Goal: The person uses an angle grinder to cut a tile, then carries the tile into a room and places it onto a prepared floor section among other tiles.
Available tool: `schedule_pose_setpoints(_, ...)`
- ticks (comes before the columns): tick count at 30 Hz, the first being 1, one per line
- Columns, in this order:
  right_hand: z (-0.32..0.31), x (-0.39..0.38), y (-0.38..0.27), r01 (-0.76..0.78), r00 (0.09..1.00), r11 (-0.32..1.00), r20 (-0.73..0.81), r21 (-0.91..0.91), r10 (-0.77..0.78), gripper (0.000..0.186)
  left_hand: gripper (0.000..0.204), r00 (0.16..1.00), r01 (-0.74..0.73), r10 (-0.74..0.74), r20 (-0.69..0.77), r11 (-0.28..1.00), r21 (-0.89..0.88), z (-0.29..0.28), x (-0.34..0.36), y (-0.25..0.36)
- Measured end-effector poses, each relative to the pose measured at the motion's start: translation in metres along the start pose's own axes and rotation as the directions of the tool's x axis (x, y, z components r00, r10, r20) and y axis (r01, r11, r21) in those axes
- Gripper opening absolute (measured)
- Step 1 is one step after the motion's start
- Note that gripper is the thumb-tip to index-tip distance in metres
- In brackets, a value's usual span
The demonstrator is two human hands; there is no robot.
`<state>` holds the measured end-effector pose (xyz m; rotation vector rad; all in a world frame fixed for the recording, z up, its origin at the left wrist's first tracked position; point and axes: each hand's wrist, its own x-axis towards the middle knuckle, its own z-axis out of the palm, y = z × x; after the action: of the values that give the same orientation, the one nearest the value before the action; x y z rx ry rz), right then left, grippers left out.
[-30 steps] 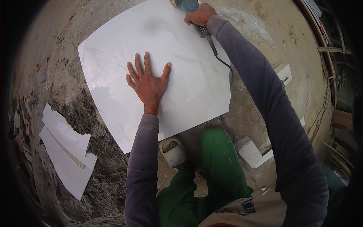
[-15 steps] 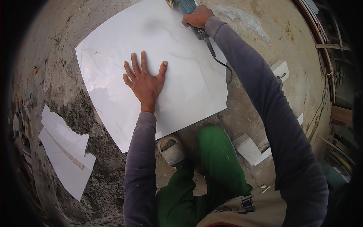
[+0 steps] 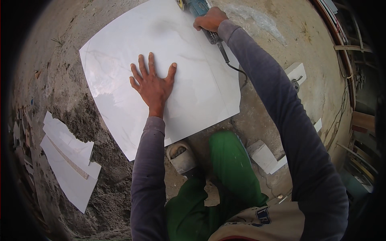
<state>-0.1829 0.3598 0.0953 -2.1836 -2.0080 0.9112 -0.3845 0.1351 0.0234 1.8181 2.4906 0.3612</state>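
A large glossy white tile with faint grey veining lies flat on the ground in front of me. My left hand rests on it, palm down and fingers spread. At the tile's far right edge, my right hand is wrapped round the body of a blue-green angle grinder. The grinder's disc sits at the top of the picture, by the tile's far edge; whether it touches the tile I cannot tell. A black cord runs back from the handle over the tile's right edge.
Broken white tile pieces lie at the left on rough dirt. Clear plastic sheeting is crumpled at the far right. White offcuts lie near my right knee, another piece beyond my right forearm. My sandalled foot is beside the tile's near edge.
Hardly anything differs. The view has shifted slightly; my left hand stays flat on the tile and my right hand keeps its grip on the grinder in nearly the same place.
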Motion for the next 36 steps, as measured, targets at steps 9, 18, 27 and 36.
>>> schedule_pose_setpoints(9,-0.001,-0.012,0.001,-0.009,1.000,1.000,-0.009,0.000,0.009,0.048,0.093,1.000,0.001,-0.001,0.002,1.000,-0.002,-0.001,-0.001,0.000)
schedule_pose_setpoints(18,-0.002,-0.022,0.004,0.008,1.000,1.000,-0.011,0.016,-0.008,0.049,0.093,1.000,-0.001,0.001,0.000,1.000,-0.002,-0.001,-0.001,0.000)
schedule_pose_setpoints(27,-0.001,-0.030,0.012,0.032,0.999,0.999,-0.011,0.039,-0.032,0.049,0.094,1.000,-0.006,0.006,0.011,1.000,0.003,0.000,-0.002,-0.001)
schedule_pose_setpoints(36,0.004,-0.033,0.016,0.011,0.999,0.999,-0.040,0.041,-0.009,0.048,0.094,1.000,-0.014,0.014,0.011,1.000,0.009,0.001,-0.003,-0.002)
